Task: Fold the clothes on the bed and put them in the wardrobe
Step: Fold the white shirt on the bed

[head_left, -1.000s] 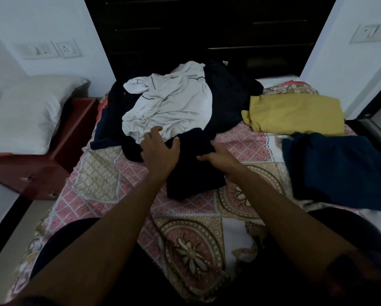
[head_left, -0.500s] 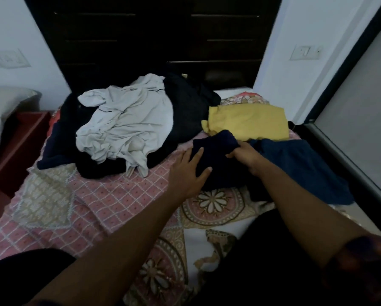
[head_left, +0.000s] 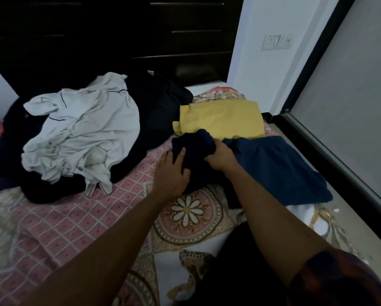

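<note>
A folded dark navy garment lies on the patterned bedspread, next to a folded blue garment and in front of a folded yellow garment. My left hand rests flat on the navy garment's left side with fingers spread. My right hand grips its right edge with curled fingers. To the left, a crumpled white garment lies on a heap of dark clothes.
A dark wardrobe with drawer handles stands behind the bed. A white wall with a switch plate is at the right, beside a grey sliding panel and its dark floor track.
The navy garment was carried from the middle of the bed to the right, next to the blue and yellow folded pieces. My view turned right with it.
</note>
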Available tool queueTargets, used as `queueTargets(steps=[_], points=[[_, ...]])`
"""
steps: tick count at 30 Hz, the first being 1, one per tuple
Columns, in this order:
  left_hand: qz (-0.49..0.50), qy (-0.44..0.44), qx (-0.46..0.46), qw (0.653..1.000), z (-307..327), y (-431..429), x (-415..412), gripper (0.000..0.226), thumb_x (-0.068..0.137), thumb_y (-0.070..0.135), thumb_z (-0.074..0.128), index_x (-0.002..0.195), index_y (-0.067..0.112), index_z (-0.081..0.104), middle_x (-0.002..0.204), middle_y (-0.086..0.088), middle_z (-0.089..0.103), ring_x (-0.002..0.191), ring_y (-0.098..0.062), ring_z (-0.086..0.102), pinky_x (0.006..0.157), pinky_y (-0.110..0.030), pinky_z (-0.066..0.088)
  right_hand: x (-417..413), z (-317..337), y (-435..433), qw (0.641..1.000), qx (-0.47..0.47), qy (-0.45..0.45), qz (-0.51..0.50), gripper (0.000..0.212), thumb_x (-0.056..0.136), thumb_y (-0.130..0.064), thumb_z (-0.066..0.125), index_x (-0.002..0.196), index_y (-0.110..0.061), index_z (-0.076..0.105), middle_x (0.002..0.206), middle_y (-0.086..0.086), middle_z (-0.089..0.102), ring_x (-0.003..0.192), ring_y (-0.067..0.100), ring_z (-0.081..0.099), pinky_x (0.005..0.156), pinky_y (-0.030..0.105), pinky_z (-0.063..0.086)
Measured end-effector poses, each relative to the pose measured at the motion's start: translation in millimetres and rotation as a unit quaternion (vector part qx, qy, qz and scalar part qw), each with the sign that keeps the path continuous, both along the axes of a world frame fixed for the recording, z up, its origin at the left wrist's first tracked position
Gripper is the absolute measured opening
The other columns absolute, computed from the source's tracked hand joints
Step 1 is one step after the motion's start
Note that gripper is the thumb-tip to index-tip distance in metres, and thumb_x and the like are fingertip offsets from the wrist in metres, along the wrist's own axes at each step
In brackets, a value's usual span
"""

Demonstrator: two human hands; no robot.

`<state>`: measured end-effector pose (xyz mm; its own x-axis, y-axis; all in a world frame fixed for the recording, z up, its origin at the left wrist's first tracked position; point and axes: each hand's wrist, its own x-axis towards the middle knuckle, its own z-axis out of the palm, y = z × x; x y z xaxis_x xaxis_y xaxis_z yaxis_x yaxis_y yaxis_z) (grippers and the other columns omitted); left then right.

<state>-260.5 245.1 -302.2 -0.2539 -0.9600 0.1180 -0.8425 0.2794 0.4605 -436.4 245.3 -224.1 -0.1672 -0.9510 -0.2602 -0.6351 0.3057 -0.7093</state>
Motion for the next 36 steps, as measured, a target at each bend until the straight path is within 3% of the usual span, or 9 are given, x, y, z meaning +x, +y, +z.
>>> queueTargets(steps=[5,8,12,17,21,26,31,34,36], points=[[-0.027,0.006,0.009,1.0,23,1,38,0.079,0.084,0.06,0.034,0.15,0.018,0.039,0.152,-0.024,0.035,0.14,-0.039,0.033,0.112,-0.048,0.034,23,4,3,0.96,-0.107,0.257,0.011,0.087,0.081,-0.017,0.073,0.154,-0.012,0.026,0.136,0.018,0.046,0.122,0.041,0.047,0.09,0.05,0.047],[-0.003,-0.033,-0.125,0.992,45,4,101,0.053,0.082,0.043,0.049,0.122,0.012,0.066,0.13,-0.019,0.058,0.118,-0.039,0.054,0.093,-0.05,0.05,53,5,7,0.897,-0.288,0.334,0.027,0.058,0.075,-0.027,0.072,0.13,-0.014,0.059,0.114,0.013,0.058,0.101,0.038,0.056,0.072,0.045,0.047],[0.064,-0.103,-0.202,0.972,66,2,198,0.044,0.073,0.031,0.058,0.112,0.013,0.067,0.115,-0.013,0.062,0.102,-0.039,0.057,0.079,-0.051,0.052,122,10,2,0.922,-0.226,0.194,0.247,0.037,0.09,-0.037,0.066,0.124,-0.023,0.065,0.12,0.004,0.062,0.112,0.026,0.058,0.088,0.039,0.051],[0.183,-0.13,0.056,0.973,71,5,274,0.075,0.07,0.056,0.054,0.138,0.024,0.049,0.136,-0.008,0.051,0.126,-0.034,0.046,0.099,-0.052,0.038,220,-22,-13,0.939,-0.191,0.08,0.275,0.076,0.08,-0.061,0.075,0.14,-0.018,0.056,0.136,0.004,0.06,0.122,0.021,0.056,0.099,0.034,0.045],[0.122,-0.136,0.081,0.98,60,2,307,0.095,0.059,0.076,0.039,0.14,0.029,0.049,0.139,-0.005,0.052,0.125,-0.03,0.049,0.095,-0.05,0.042,253,-45,-22,0.913,-0.241,0.161,0.288,0.038,0.088,-0.041,0.068,0.114,-0.014,0.067,0.111,0.009,0.059,0.106,0.03,0.057,0.077,0.039,0.048],[0.102,-0.186,0.081,0.974,62,-12,320,0.057,0.084,0.05,0.06,0.136,0.028,0.051,0.129,-0.005,0.052,0.124,-0.03,0.048,0.098,-0.05,0.039,252,-47,-23,0.921,-0.337,-0.103,0.165,0.007,0.091,-0.015,0.061,0.086,-0.011,0.062,0.08,0.0,0.059,0.077,0.016,0.056,0.069,0.03,0.045],[0.1,-0.255,0.009,0.962,86,-7,333,0.036,0.078,0.037,0.056,0.109,0.02,0.064,0.108,-0.004,0.06,0.108,-0.032,0.056,0.086,-0.045,0.04,244,-8,-36,0.9,-0.238,-0.361,-0.059,0.028,0.094,-0.007,0.054,0.07,-0.02,0.046,0.071,-0.007,0.047,0.071,0.009,0.043,0.062,0.024,0.036],[0.07,-0.201,-0.07,0.975,101,10,343,0.036,0.069,0.034,0.045,0.086,0.011,0.066,0.087,-0.006,0.058,0.085,-0.034,0.061,0.07,-0.041,0.045,235,21,-48,0.87,-0.225,-0.414,-0.143,0.029,0.097,-0.006,0.051,0.071,-0.018,0.047,0.075,-0.005,0.049,0.074,0.011,0.046,0.068,0.027,0.038],[0.061,-0.168,-0.09,0.98,112,23,351,0.032,0.071,0.026,0.044,0.085,0.008,0.066,0.087,-0.008,0.058,0.081,-0.034,0.062,0.063,-0.04,0.047,221,29,-50,0.894,-0.275,-0.346,-0.073,0.031,0.097,-0.007,0.051,0.07,-0.021,0.047,0.072,-0.008,0.049,0.069,0.005,0.046,0.069,0.028,0.037]])
